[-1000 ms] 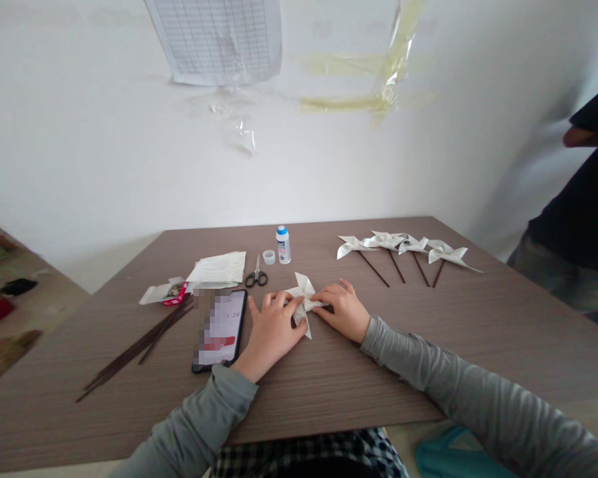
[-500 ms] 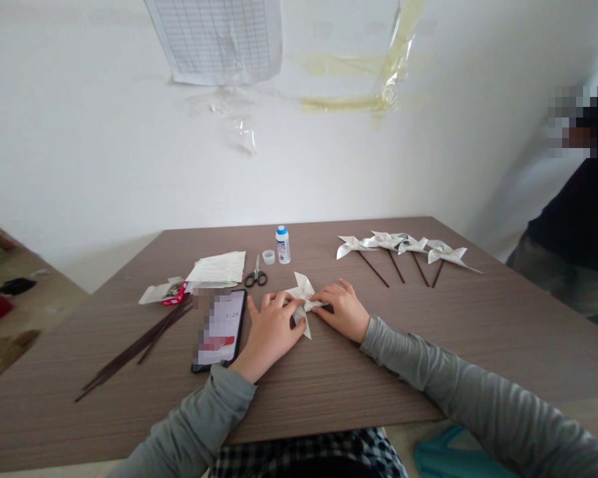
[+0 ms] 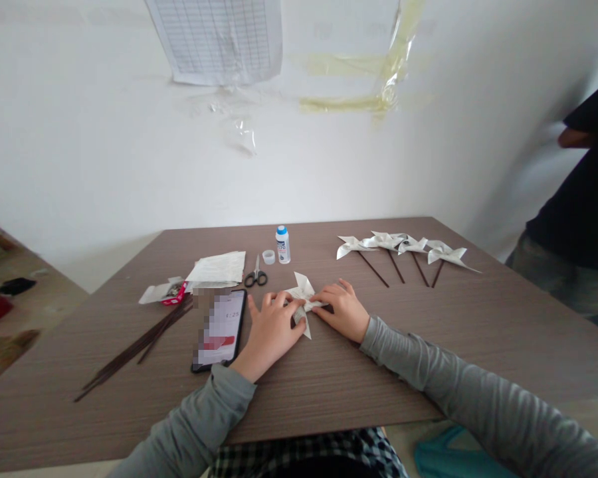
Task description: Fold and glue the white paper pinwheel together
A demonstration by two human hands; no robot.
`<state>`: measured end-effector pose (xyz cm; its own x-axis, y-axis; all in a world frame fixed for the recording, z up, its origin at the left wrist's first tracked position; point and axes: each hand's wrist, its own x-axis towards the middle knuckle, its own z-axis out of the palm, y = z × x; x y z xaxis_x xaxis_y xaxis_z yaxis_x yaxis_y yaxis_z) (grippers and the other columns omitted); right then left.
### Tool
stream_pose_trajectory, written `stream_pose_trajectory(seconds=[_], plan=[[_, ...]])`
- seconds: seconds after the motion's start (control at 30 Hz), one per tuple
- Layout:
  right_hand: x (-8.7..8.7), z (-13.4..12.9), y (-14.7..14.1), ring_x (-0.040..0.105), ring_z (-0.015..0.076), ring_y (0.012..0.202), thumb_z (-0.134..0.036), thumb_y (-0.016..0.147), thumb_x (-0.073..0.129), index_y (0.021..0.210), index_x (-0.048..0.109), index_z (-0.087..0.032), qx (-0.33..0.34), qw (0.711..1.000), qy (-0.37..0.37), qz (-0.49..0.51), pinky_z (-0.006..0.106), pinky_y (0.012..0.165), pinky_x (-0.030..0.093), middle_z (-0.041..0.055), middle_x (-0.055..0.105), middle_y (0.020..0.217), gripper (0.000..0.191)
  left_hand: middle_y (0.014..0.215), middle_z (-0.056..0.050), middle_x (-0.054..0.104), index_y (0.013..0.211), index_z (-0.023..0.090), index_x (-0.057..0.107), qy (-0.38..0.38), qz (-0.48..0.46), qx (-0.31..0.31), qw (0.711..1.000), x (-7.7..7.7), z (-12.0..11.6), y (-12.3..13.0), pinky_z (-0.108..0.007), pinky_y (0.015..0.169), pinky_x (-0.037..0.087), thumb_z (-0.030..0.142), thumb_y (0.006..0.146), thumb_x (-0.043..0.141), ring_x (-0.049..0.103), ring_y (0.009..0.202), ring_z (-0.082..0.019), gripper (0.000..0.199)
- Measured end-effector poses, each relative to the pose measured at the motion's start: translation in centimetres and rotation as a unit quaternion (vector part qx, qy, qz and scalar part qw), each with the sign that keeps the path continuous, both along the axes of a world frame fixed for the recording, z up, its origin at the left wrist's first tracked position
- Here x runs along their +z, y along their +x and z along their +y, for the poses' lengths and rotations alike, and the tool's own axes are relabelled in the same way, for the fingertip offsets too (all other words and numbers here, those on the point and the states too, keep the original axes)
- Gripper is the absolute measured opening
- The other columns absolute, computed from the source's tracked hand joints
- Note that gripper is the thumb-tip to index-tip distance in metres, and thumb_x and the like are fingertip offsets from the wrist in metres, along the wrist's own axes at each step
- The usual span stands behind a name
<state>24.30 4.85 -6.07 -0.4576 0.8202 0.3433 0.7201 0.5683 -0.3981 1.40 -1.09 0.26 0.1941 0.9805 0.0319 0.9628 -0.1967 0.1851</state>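
The paper pinwheel (image 3: 303, 285) lies on the brown table (image 3: 329, 392), between the left hand (image 3: 273, 326) and the right hand (image 3: 343, 311). It is off-white with faint grey marks. One pointed blade projects beyond the fingertips and another comes down beside the left thumb; the folded centre is partly covered by fingers. No stick is visible on it.

Left hand: arched, holding the pinwheel's left side with thumb and forefinger, little finger extended. Right hand: narrow at the fingertips, holding the pinwheel's right side, one finger raised.

Just left of the left hand, a phone (image 3: 224, 332) lies screen up. Further left are the dark sticks (image 3: 134, 345), laid in a loose bundle, and an open red box (image 3: 177, 295). Beyond the left hand are a paper stack (image 3: 216, 269), black-handled scissors (image 3: 256, 277), a small translucent cup (image 3: 268, 256) and an upright white bottle (image 3: 284, 245) with a blue cap.

Beyond and to the right of the right hand, four mounted pinwheels (image 3: 351, 246) lie in a row on dark stems. A person in dark clothing (image 3: 588, 199) stands well apart on that side.
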Motion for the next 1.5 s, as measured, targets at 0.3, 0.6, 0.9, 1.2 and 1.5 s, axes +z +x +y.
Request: stream_pose_trajectory(seconds=[0.3,0.6,0.9,1.2,1.5], plan=[[-0.33,0.12,0.10,0.089,0.0339,0.127,-0.033,0.121,0.086,0.135,0.098,-0.033,0.005,1.000,0.011,0.005,0.072,0.146,0.047,0.0087,0.097,0.123,0.018,0.174,-0.012,0.084,0.167,0.042,0.088,0.003,-0.002,0.015,1.000,-0.26,0.12,0.03,-0.100,0.152,0.033,0.033,0.117,0.078,0.068,0.167,-0.048,0.052],[-0.20,0.07,0.14,0.089,0.0337,0.127,-0.033,0.122,0.086,0.133,0.098,-0.033,0.003,1.000,0.008,0.007,0.072,0.146,0.047,0.0088,0.097,0.122,0.017,0.169,-0.013,0.085,0.165,0.047,0.092,0.008,0.001,0.005,1.000,-0.31,0.06,0.05,-0.102,0.150,0.032,0.032,0.118,0.078,0.070,0.163,-0.049,0.052],[-0.05,-0.02,-0.04,0.090,0.0358,0.132,-0.029,0.120,0.086,0.134,0.099,-0.032,-0.001,1.000,-0.011,0.005,0.076,0.148,0.045,0.0101,0.098,0.127,0.019,0.170,-0.014,0.084,0.168,0.045,0.091,-0.007,0.008,-0.003,1.000,0.17,0.08,0.12,-0.105,0.150,0.028,0.032,0.120,0.076,0.066,0.168,-0.051,0.052],[-0.14,0.02,0.17,0.090,0.0349,0.126,-0.032,0.120,0.087,0.131,0.099,-0.034,0.002,1.000,0.017,0.002,0.070,0.145,0.050,0.0082,0.097,0.122,0.016,0.168,-0.013,0.083,0.167,0.048,0.091,0.002,0.005,-0.009,1.000,-0.07,0.16,-0.06,-0.104,0.150,0.030,0.034,0.119,0.076,0.066,0.165,-0.050,0.052],[-0.14,0.04,0.12,0.091,0.0349,0.126,-0.033,0.121,0.087,0.132,0.098,-0.032,0.004,1.000,0.013,0.003,0.073,0.145,0.049,0.0086,0.098,0.123,0.016,0.171,-0.012,0.085,0.168,0.048,0.090,0.008,0.009,0.003,1.000,-0.21,0.07,0.02,-0.106,0.150,0.031,0.031,0.118,0.080,0.070,0.165,-0.051,0.053]])
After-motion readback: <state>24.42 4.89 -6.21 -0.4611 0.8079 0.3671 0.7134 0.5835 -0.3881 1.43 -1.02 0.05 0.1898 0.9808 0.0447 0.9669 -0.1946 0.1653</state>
